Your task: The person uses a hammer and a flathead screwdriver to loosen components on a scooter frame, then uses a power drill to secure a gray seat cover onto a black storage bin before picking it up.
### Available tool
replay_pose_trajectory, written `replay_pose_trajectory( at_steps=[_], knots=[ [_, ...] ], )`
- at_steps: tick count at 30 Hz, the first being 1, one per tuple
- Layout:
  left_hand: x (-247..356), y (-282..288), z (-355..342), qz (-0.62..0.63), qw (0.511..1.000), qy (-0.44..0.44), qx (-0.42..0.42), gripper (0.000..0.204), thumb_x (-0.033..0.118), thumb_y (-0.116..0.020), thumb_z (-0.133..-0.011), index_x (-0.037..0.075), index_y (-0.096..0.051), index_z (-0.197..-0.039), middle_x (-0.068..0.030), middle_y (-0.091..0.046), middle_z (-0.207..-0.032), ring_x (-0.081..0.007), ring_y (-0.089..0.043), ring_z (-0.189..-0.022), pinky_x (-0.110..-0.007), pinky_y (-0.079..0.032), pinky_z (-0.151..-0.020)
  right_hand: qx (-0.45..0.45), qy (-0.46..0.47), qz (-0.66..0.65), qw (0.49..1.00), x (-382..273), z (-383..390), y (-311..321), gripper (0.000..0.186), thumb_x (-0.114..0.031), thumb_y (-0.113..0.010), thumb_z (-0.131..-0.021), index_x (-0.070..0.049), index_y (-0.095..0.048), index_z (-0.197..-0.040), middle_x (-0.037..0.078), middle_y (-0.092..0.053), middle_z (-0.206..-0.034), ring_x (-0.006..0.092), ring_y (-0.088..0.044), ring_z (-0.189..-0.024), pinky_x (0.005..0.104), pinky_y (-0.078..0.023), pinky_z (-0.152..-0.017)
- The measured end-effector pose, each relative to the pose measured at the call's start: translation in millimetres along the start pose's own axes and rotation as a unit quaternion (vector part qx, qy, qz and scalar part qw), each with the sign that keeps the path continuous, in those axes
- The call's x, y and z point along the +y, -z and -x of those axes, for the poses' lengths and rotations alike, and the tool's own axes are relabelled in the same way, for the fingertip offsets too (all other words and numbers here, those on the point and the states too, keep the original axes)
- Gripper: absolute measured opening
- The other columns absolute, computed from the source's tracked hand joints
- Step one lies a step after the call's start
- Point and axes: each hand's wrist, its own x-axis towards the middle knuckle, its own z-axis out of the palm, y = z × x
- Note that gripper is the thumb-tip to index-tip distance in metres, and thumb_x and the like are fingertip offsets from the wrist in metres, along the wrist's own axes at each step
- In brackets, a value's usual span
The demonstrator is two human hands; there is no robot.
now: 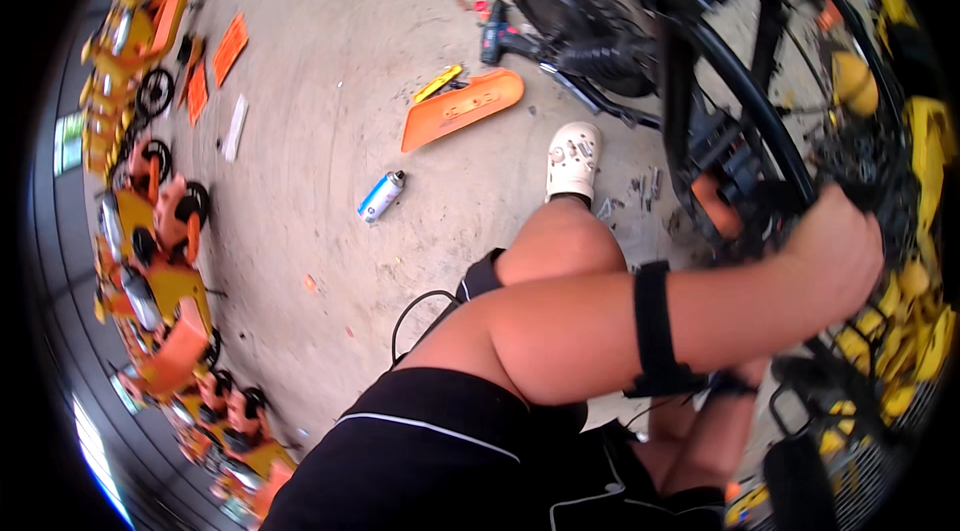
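My left hand (835,251) is closed at the lower end of a curved black tube (745,101) on an overturned two-wheeled vehicle; what its fingers hold is unclear. My right hand (742,373) is lower down, mostly behind my left arm, its fingers hidden. The vehicle's black tyred wheel (545,6) is at the top, with dark mechanical parts (745,211) just left of my left hand. A power drill (494,31) lies by the wheel. Small metal pieces (650,186) lie on the floor near my white clog (572,156).
An orange panel (455,111), a yellow strip (435,83) and a spray can (382,196) lie on the concrete floor (300,131). Flat orange pieces (228,49) lie further left. Rows of orange-and-yellow vehicles (160,331) line the left side; yellow parts (925,161) crowd the right edge.
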Motion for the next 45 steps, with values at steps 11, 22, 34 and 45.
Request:
replay_pose_trajectory(
  at_steps=[11,22,34,45],
  knots=[
    [-2.4,5.3,7.8,-0.018,1.000,-0.010,-0.012,0.017,0.021,-0.062,-0.081,0.007,-0.071,-0.084,-0.0019,-0.067,-0.076,-0.0191,-0.067,-0.068,-0.035,-0.043,-0.065,-0.312,-0.182,0.141,0.922,92.0,222.0,-161.9,0.041,-0.016,-0.062,-0.085,-0.008,-0.061,-0.125,0.017,-0.067,-0.113,0.0319,-0.070,-0.097,0.0468,-0.054,-0.084],
    [11.0,6.3,11.9,-0.045,0.996,-0.041,-0.073,0.018,0.024,-0.062,-0.087,0.021,-0.080,-0.088,0.0031,-0.074,-0.083,-0.0174,-0.070,-0.080,-0.039,-0.045,-0.062,-0.275,-0.187,0.161,0.929,93.2,269.4,-257.0,0.046,-0.012,-0.063,-0.086,-0.007,-0.055,-0.132,0.018,-0.064,-0.114,0.0331,-0.069,-0.097,0.0477,-0.054,-0.083],
    [3.7,-10.3,43.0,-0.125,0.969,-0.028,0.211,0.028,0.024,-0.062,-0.088,0.000,-0.066,-0.074,-0.0122,-0.065,-0.065,-0.0253,-0.063,-0.059,-0.037,-0.050,-0.055,-0.130,-0.223,0.065,0.964,70.2,250.3,-261.8,0.044,-0.008,-0.063,-0.082,-0.007,-0.056,-0.126,0.017,-0.059,-0.116,0.0385,-0.057,-0.113,0.0493,-0.048,-0.091],
    [2.3,-19.4,40.7,-0.104,0.980,-0.016,0.170,0.026,0.022,-0.063,-0.095,-0.003,-0.068,-0.090,-0.0072,-0.066,-0.074,-0.0140,-0.059,-0.065,-0.027,-0.045,-0.060,-0.182,-0.200,0.014,0.963,25.4,221.0,-384.1,0.014,-0.013,-0.058,-0.086,-0.009,-0.070,-0.090,0.011,-0.070,-0.099,0.0324,-0.067,-0.097,0.0466,-0.050,-0.087]
  ],
)
